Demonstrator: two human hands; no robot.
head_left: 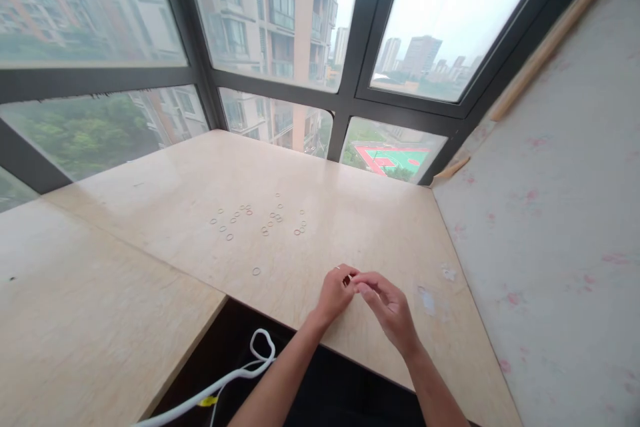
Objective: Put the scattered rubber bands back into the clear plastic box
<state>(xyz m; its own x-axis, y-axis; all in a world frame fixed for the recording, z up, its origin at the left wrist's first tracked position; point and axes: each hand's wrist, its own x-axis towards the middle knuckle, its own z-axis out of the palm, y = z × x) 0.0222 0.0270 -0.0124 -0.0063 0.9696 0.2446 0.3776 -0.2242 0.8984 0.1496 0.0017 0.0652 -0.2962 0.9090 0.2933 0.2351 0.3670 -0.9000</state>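
Note:
My left hand (336, 295) rests at the front edge of the pale stone-look counter, its fingers curled and drawn together. A thin, light ring shows around one of its fingers. Just to its right is my right hand (393, 310), with thumb and forefinger pinched close against the left fingertips. Whatever lies between the fingertips is hidden or too small to make out. Beyond the hands, several small thin rings (230, 237) lie scattered in loose groups on the counter (350, 207). One single ring (256, 267) sits apart, nearer the front edge and left of my left hand.
Right of my hands lie a clear plastic piece (427, 300) and a crumpled clear scrap (448, 272). A white cable (220, 383) loops in the dark recess below the counter edge. Dark-framed windows (345, 100) stand behind, and a papered wall (555, 233) bounds the right.

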